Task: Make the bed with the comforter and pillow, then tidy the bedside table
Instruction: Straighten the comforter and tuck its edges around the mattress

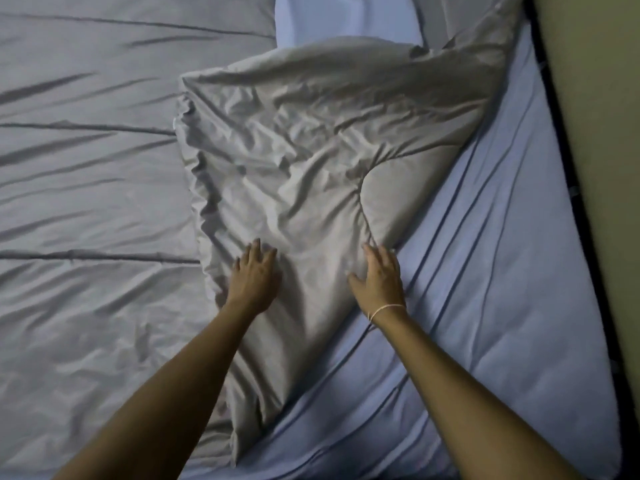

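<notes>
- Comforter point(298, 161): grey, quilted, thin and limp. Most of it lies spread flat over the left part of the bed; one corner portion is folded back on itself into a rumpled triangular flap at the middle of the view.
- Flap, long axis: runs from its narrow tip close to the person, near the bottom of the view, up and away to its wide bunched end near the head of the bed.
- Bed sheet point(485, 271): pale blue, creased in long diagonal lines, lying bare to the right of the flap as far as the mattress edge.
- Left hand point(254, 271): fingers spread, palm down, pressing on the flap's left side near its ruffled edge; gripping nothing.
- Right hand point(379, 275): flat and unclenched, resting on the flap's right edge where it meets the sheet; thin band at the wrist.
- Relation for the coming move: the flap lies directly under and ahead of both hands; the bare sheet sits rightward, so the right hand is nearer the ground to be covered.
- Pillow, bedside table: not identifiable in view.
</notes>
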{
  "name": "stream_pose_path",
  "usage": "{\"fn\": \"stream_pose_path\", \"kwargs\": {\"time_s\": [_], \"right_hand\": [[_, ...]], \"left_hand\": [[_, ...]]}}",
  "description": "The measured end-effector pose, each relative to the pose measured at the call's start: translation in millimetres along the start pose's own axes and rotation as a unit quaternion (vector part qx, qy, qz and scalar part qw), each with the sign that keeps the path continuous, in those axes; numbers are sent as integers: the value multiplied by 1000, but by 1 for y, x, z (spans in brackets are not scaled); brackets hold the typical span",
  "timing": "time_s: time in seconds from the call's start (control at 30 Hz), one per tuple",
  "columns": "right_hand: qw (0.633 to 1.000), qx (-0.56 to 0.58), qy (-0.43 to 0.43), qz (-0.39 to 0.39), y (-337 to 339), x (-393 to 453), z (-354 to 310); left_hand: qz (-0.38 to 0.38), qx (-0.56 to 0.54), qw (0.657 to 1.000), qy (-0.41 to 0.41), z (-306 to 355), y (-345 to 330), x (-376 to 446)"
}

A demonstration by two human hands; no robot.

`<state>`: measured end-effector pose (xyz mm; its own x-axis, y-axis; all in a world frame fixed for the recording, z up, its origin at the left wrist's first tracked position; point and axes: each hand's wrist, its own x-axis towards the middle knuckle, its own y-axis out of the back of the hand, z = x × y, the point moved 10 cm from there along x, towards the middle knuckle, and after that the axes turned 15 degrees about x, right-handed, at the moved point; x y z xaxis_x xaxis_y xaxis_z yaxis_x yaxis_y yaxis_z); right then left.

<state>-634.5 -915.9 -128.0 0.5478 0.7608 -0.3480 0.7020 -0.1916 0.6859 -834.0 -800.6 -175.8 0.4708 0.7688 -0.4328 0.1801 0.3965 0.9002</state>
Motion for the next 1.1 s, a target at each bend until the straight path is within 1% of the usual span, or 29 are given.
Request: {"fn": "stream_pose_path", "kwargs": {"time_s": [0.07, 0.17, 0.27, 0.33, 0.4, 0.47, 0.57, 0.6, 0.67, 0.73, 0.8, 0.87, 0.93, 0.97, 1.0, 1.03, 1.07, 1.1], "right_hand": [[999, -6, 39, 15, 2, 40, -7], [994, -45, 95, 19, -10, 113, -11], [986, -134, 94, -20, -46, 162, 21], [981, -161, 108, -17, -68, 168, 44], [978, -147, 147, 35, -74, 167, 50], [975, -101, 181, 86, -65, 167, 42], [967, -65, 222, 108, -48, 163, 34], [964, -57, 234, 108, -40, 160, 32], [965, -40, 237, 107, -19, 146, 37], [972, -31, 212, 92, 4, 126, 60], [983, -55, 164, 61, 28, 100, 98], [991, -80, 103, 33, 60, 73, 143], [996, -89, 2, 12, 90, 53, 184], [995, -89, -43, 9, 103, 46, 195], [994, -85, -68, 18, 114, 43, 196], [994, -73, -61, 45, 125, 43, 187], [995, -51, -36, 81, 134, 46, 174], [993, -24, 3, 115, 139, 48, 156]], "left_hand": [[34, 2, 999, 20, -6, 9, 37], [65, -11, 995, 80, -28, 11, 98], [95, 37, 991, 92, -35, -15, 127], [145, 47, 984, 97, -31, -34, 126], [188, 49, 977, 93, -28, -34, 127], [210, 43, 973, 80, -24, -23, 129], [221, 57, 971, 72, -10, -6, 114], [208, 63, 973, 78, -3, -3, 105], [155, 69, 983, 66, 21, -2, 83], [92, 89, 992, 7, 59, -6, 57], [10, 97, 992, -82, 110, -19, 16], [-66, 78, 979, -175, 164, -38, -37], [-92, 34, 966, -239, 203, -43, -79], [-81, -12, 964, -252, 212, -38, -87], [-47, -69, 964, -252, 214, -26, -86], [21, -117, 966, -229, 206, -9, -74], [122, -137, 964, -193, 187, 11, -58], [212, -116, 961, -135, 160, 26, -40]]}}
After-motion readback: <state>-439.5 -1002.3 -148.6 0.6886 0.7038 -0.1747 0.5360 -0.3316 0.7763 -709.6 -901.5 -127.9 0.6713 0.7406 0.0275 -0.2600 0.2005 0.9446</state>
